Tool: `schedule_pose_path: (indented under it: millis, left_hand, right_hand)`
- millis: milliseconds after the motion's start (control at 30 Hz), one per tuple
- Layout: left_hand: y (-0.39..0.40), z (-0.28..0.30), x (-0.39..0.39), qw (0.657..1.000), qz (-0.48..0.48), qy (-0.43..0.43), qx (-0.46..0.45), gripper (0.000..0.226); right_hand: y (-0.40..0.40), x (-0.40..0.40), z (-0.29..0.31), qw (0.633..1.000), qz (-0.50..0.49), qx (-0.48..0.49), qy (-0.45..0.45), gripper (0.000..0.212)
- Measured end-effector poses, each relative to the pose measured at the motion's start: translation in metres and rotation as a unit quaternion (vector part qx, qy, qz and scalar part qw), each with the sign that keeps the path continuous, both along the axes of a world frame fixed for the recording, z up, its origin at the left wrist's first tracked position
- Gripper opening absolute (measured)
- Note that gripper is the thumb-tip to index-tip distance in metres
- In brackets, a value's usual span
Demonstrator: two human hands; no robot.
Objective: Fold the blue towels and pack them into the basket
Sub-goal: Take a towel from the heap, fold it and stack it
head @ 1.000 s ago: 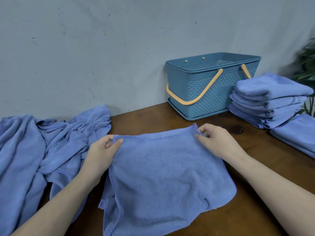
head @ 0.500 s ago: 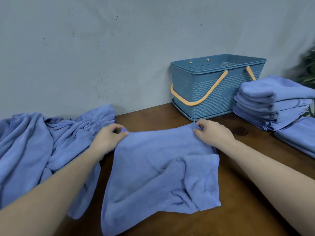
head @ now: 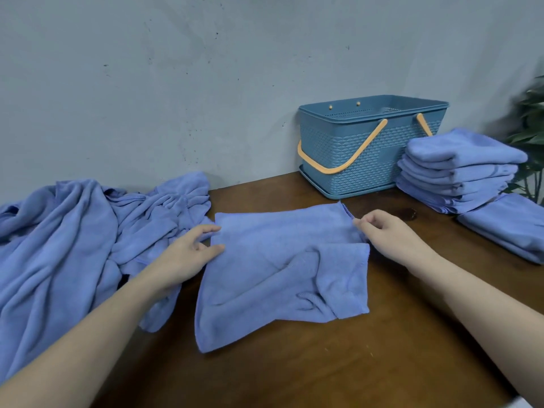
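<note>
We have one blue towel laid out in the middle of the wooden surface, and it is partly doubled over: its right-hand portion lies folded back on itself with a hem running down the right edge, and the cloth is rumpled rather than flat. Our left hand rests at the towel's left edge with fingers loosely spread and nearly straight, touching the cloth without clasping it. Our right hand is at the far right corner, fingers curled; it looks to be pinching that corner, though we cannot see the contact cleanly.

We judge we are in the folding step, squaring up a first fold. The next move calls for smoothing the wrinkles, lining up the edges, then bringing one half over the other.

To the left lies a heap of unfolded towels, touching our left forearm. To the right stands a stack of folded towels, with another folded towel just in front of it. The basket sits behind against the wall, handle down; nothing shows inside it, so by our reckoning packing has not begun. A plant peeks in at the far right.
</note>
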State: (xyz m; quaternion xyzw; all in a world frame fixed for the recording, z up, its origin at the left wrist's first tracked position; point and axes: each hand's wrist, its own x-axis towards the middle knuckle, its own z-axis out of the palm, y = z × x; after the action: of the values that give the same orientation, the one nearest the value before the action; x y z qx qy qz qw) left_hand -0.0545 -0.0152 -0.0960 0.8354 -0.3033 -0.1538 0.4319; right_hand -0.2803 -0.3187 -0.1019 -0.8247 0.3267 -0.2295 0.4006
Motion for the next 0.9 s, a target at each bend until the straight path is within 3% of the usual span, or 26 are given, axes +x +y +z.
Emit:
schedule_pose_path:
  millis: [167,267,400,467,567,633,733,800,900]
  left_hand:
    - [0.035,-0.009,-0.034,0.998,-0.047,-0.007,-0.041,0.018]
    - [0.048,-0.013,-0.056,0.995,-0.035,-0.016,-0.096,0.017]
    - [0.055,-0.017,-0.077,0.988,-0.006,-0.058,-0.144,0.023]
    - [0.057,-0.018,-0.083,0.987,-0.016,-0.059,-0.150,0.020]
    - [0.060,-0.019,-0.091,0.987,-0.051,-0.055,-0.140,0.009]
    - [0.064,-0.019,-0.095,0.985,-0.095,-0.091,-0.110,0.021]
    - [0.070,-0.020,-0.097,0.971,-0.164,-0.173,-0.017,0.049]
    - [0.073,-0.021,-0.095,0.959,-0.184,-0.215,0.029,0.059]
    - [0.072,-0.019,-0.098,0.966,-0.167,-0.197,-0.007,0.042]
  right_hand:
    - [0.036,-0.045,0.003,0.999,0.028,0.000,0.044,0.055]
    - [0.054,-0.063,0.004,0.999,-0.024,0.008,-0.027,0.056]
    - [0.080,-0.072,0.004,0.993,0.056,-0.057,0.083,0.056]
    - [0.089,-0.070,0.000,0.991,0.079,-0.071,0.080,0.044]
    - [0.095,-0.068,0.002,0.994,0.102,0.022,0.027,0.019]
    - [0.096,-0.069,0.006,0.994,0.097,0.055,0.003,0.009]
    - [0.096,-0.073,0.010,0.997,0.056,0.048,-0.003,0.029]
    - [0.097,-0.077,0.008,0.998,0.043,0.021,0.048,0.040]
    - [0.102,-0.081,0.006,0.994,0.074,0.009,0.082,0.034]
